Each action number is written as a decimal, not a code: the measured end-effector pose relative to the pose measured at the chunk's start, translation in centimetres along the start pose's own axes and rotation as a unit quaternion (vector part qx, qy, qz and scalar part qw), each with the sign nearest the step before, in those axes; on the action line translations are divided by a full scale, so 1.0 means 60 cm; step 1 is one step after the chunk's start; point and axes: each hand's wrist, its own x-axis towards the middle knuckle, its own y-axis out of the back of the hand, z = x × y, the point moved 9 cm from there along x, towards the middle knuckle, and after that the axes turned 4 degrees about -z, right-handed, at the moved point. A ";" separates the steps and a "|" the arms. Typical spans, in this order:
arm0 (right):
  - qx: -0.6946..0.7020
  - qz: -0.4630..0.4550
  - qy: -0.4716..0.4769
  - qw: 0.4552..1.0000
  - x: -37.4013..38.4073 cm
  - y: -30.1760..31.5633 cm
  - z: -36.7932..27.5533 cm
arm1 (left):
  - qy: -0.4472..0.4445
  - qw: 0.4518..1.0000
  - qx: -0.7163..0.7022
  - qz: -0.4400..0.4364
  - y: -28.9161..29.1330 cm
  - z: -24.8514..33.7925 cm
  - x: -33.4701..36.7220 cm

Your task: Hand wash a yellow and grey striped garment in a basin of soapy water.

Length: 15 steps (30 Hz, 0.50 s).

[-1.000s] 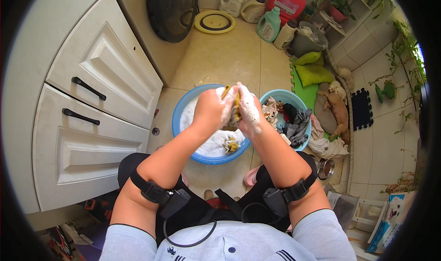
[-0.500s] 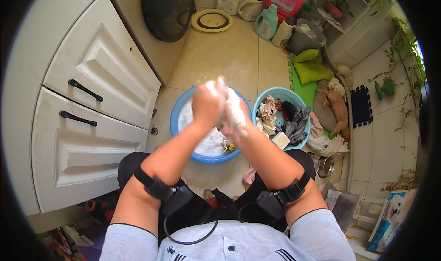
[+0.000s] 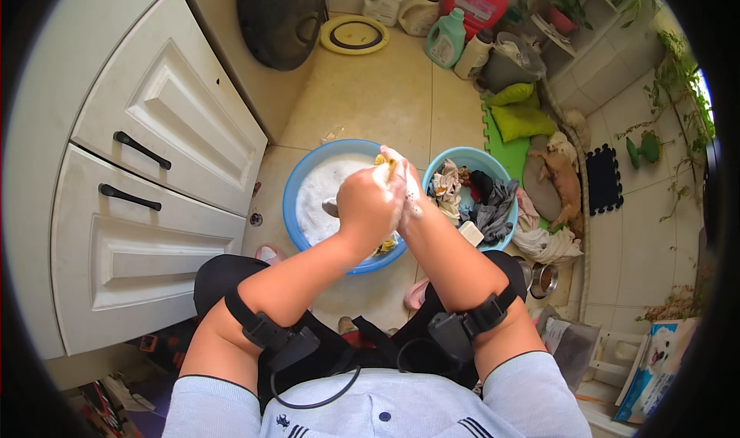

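Over a round blue basin (image 3: pixel 294 230) of foamy suds (image 3: pixel 331 180), my two hands are pressed together. My left hand (image 3: pixel 368 205) is a closed fist wrapped round a wet yellow patterned cloth (image 3: pixel 380 161). Yellow bits of cloth show above the fist and below it near the basin's rim. My right hand (image 3: pixel 408 193), streaked with foam, is closed against the left on the same cloth; its fingers are partly hidden. A small dark grey piece (image 3: pixel 330 207) sticks out left of my fist; its kind I cannot tell.
Right of it, a light blue basin (image 3: pixel 443 161) holds crumpled clothes (image 3: pixel 493 211) and a whitish soap bar (image 3: pixel 471 234). A dog (image 3: pixel 565 180) lies on a cushion beyond, beside metal bowls (image 3: pixel 545 280). Detergent bottles (image 3: pixel 445 41) line the back wall; white cabinets (image 3: pixel 154 238) stand at left.
Both hands have come slightly nearer to me, and my left fist has turned and shifted right. More suds in the basin and yellow cloth at the top of the grip now show.
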 end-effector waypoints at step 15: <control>-0.067 0.197 0.074 0.975 -0.009 -0.030 0.011 | 0.104 0.992 -0.065 0.006 0.049 -0.066 0.049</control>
